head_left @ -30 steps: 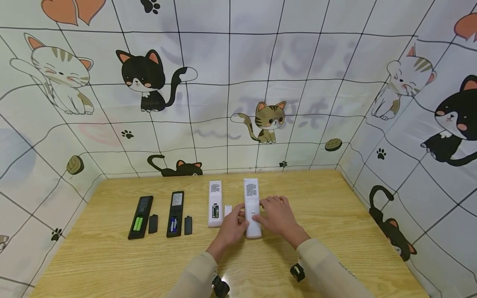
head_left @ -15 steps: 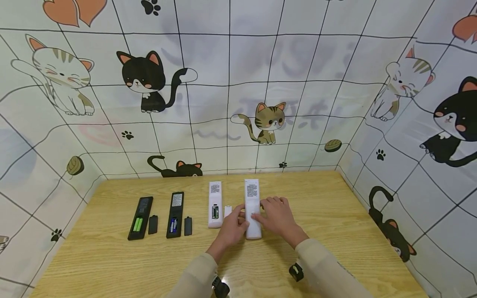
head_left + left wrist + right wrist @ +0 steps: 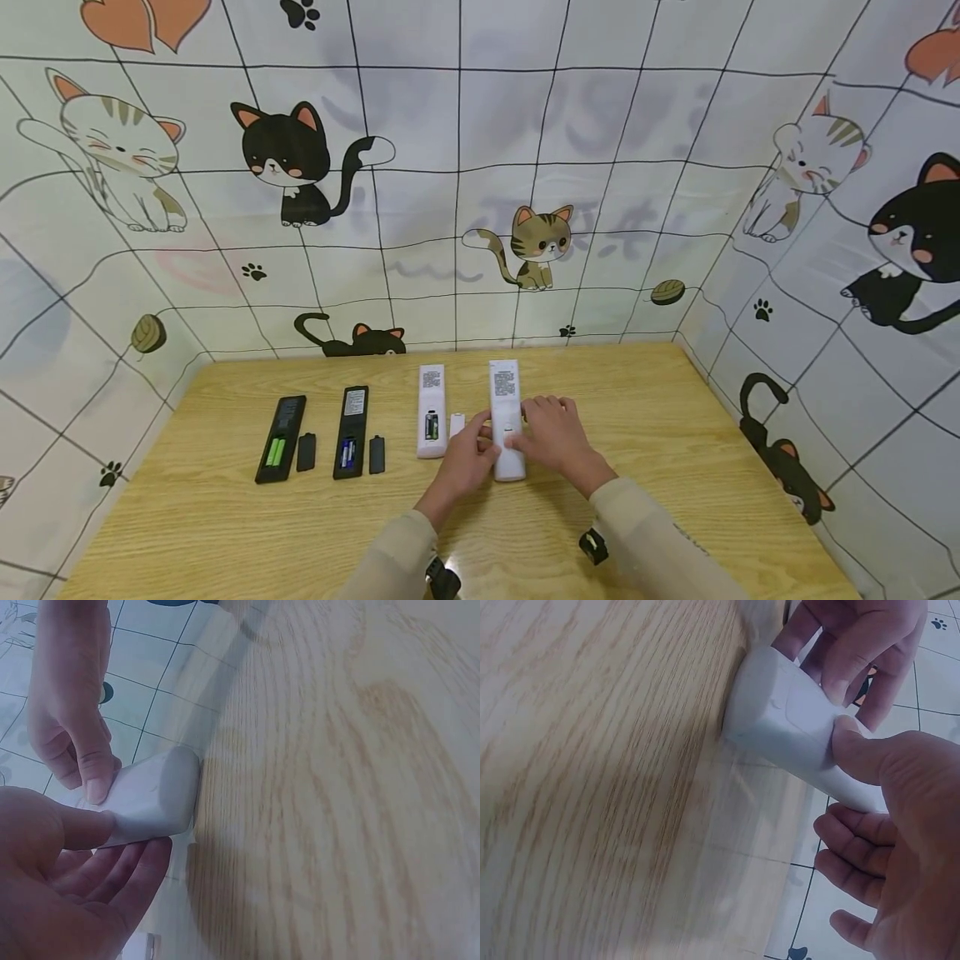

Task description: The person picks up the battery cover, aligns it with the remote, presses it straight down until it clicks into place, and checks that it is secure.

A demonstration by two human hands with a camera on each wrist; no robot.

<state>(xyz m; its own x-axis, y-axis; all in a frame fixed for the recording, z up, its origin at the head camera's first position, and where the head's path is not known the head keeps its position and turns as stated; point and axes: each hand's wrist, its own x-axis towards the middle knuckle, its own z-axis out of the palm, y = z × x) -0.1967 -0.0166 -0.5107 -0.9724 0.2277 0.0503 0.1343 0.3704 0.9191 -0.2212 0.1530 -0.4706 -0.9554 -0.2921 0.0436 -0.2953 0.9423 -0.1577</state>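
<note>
The head view puts the remote between two hands, back up, its near end towards the person; whether it lies quite flat I can't tell. Its cover looks to be on, going by a faint seam in the right wrist view. The left hand has its fingers bent round the left edge, thumb on the back. The right hand grips the other edge, its thumb on the back near a small notch. Both sets of fingers are closed to the remote's width.

That right thumb is my worry. Bearing down too hard or off line, it might jam or pop the cover, or skid on the smooth plastic. Were the left fingers to slacken, a push could slide the remote along the surface.

Just beside the left hand lies a white cover, easily knocked by a careless knuckle. Next is an open remote, batteries exposed, which a harder bump could shake. Further left, a black remote and a second black one seem safe enough.
</note>
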